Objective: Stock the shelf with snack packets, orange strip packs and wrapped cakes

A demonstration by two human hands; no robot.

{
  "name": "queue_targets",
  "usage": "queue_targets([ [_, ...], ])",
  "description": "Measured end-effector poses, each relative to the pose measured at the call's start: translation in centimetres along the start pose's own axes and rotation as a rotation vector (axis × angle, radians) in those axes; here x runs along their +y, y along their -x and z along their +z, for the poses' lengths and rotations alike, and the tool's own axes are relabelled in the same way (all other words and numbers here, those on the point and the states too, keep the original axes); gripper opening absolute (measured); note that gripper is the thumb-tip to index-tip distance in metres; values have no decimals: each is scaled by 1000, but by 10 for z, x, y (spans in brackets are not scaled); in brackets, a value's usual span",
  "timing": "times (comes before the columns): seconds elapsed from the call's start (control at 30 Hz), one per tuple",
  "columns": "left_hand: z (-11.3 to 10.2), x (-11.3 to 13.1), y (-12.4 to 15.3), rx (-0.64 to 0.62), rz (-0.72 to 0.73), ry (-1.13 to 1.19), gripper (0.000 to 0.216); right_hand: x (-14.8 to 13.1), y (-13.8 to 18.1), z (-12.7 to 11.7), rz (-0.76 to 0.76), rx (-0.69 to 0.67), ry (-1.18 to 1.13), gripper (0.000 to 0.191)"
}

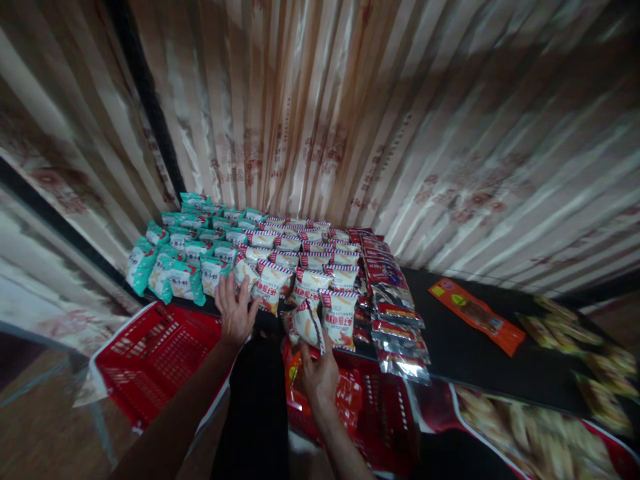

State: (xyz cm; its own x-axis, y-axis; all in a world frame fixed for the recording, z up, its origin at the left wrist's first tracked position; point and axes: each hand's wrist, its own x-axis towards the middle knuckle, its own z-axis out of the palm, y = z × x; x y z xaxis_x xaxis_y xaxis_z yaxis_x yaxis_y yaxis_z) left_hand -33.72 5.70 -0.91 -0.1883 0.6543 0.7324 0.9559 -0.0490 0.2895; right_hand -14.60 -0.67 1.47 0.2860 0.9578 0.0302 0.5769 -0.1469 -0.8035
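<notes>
My left hand [235, 311] lies with fingers spread on the front edge of the black table [465, 347], touching the nearest white snack packets [270, 283]. My right hand [319, 373] is raised over a red basket and grips one white, red-striped snack packet [306, 323] by its lower edge. Rows of the same white packets [310, 257] fill the table's middle. Teal packets [180, 257] lie in rows to their left. Dark red and silver packets [390, 293] run in a line along their right.
A red basket [155, 353] stands below the table at the left; a second red basket [380, 413] with orange bags stands under my right hand. An orange packet [477, 315] lies alone on the table's right part. Striped curtains [350, 113] hang behind.
</notes>
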Motion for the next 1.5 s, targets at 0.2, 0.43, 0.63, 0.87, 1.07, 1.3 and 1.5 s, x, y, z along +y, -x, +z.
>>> queue_targets([
  [0.2,2,-2,-2,-2,-8,34,54,-20,-29,-13,-134,-57,91,50],
  [0.43,1,-1,-3,-7,-4,15,55,-29,-53,-7,-179,-158,200,46],
  [0.63,4,-2,-1,8,-8,32,57,-31,-69,-7,-224,-261,209,46],
  [0.87,8,-2,3,12,-8,44,61,-39,-69,-15,-354,-148,351,44],
  [1.07,6,1,2,39,18,35,64,-39,-66,-16,-287,-119,380,48],
  [1.3,-12,26,19,12,257,88,46,-35,-62,-15,-267,-103,290,38],
  [1.5,-16,57,31,-151,464,169,49,-29,-62,-13,-221,-139,91,40],
])
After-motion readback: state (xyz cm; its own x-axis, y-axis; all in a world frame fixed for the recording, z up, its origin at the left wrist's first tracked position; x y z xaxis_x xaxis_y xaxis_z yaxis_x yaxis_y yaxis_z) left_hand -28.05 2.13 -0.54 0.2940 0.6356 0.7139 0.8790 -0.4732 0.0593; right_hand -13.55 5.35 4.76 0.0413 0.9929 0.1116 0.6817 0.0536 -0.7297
